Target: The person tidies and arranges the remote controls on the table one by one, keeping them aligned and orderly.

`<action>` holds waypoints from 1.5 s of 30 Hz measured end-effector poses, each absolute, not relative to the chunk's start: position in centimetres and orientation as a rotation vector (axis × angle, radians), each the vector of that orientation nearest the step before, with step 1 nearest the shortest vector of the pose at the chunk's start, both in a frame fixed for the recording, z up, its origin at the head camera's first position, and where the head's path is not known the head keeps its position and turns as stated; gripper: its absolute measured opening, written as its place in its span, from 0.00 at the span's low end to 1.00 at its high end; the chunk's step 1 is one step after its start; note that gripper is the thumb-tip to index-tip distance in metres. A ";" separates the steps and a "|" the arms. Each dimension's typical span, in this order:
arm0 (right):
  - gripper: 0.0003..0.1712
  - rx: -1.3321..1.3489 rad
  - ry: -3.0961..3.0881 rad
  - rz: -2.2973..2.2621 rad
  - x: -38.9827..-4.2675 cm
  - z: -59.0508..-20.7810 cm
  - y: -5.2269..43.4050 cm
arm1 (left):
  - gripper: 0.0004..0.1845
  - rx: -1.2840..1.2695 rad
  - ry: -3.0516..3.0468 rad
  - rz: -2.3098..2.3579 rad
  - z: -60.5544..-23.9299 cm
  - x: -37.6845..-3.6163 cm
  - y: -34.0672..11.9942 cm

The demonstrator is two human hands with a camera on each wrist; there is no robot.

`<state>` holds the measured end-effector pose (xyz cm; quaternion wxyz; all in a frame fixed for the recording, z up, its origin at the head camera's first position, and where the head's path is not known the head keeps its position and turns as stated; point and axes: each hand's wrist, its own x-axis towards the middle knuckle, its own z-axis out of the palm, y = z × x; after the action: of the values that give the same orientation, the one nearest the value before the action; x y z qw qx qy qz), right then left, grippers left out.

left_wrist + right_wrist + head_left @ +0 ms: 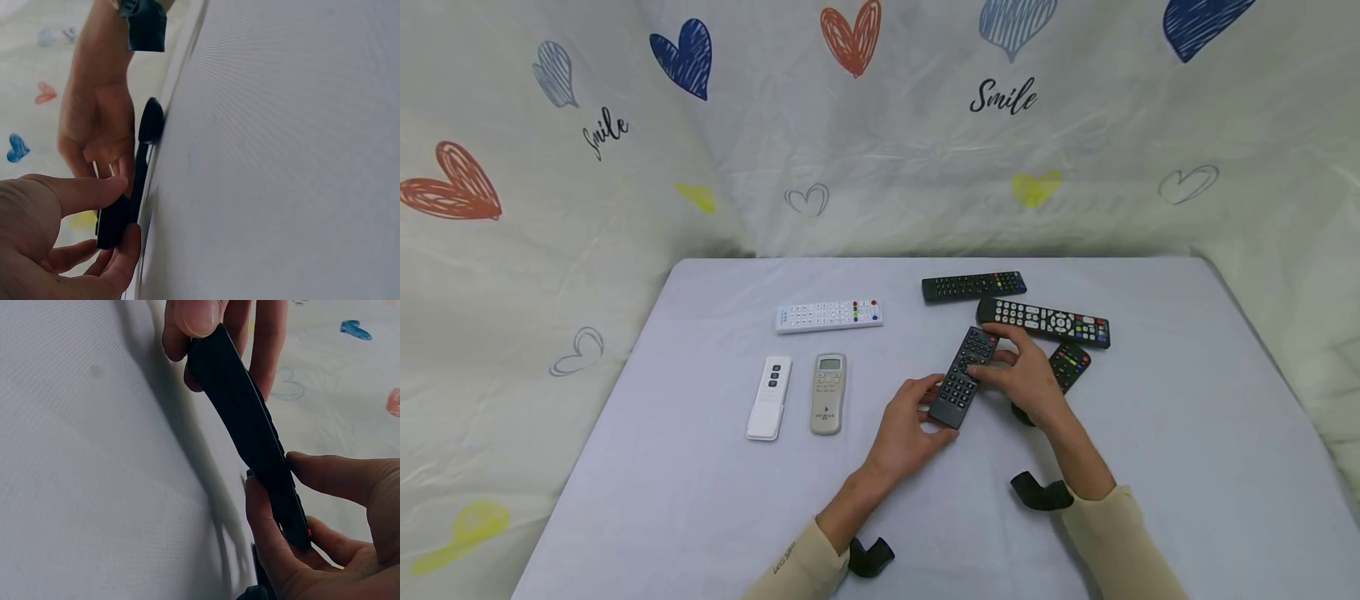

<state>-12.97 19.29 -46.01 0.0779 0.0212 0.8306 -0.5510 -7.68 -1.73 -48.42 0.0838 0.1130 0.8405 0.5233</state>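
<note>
Black plastic remote [964, 377], slim and dark grey-faced, held between both hands just above the pale lilac counter [700, 500], right of centre. Left hand [908, 427] grips its near end, thumb on one edge and fingers [122, 253] curled under the other. Right hand [1026, 377] pinches the far end, fingers curled round it. Three more black remotes nearby: one with white buttons [1043, 321] just behind, one [973, 285] farther back, one [1067, 367] partly under the right hand. White remote [829, 315], small white remote [770, 397] and beige remote [828, 392] lie well apart, leftward.
</note>
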 end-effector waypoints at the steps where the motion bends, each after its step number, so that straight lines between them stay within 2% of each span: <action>1: 0.47 0.059 2.489 -1.653 -12.9 -46.0 19.3 | 0.43 0.332 2.509 1.559 -48.4 -7.6 -1.7; 26: 0.50 -0.027 2.431 -1.677 -13.0 -46.0 17.4 | 0.45 0.298 2.551 1.521 -48.3 -6.9 -2.7; 45: 0.49 -0.070 2.410 -1.698 -13.3 -46.3 16.5 | 0.45 0.253 2.556 1.537 -48.7 -6.7 -3.4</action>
<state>-13.31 16.51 -46.33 0.0963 -0.0236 0.8135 -0.5731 -6.66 -3.43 -48.71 0.0741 0.0845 0.8516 0.5121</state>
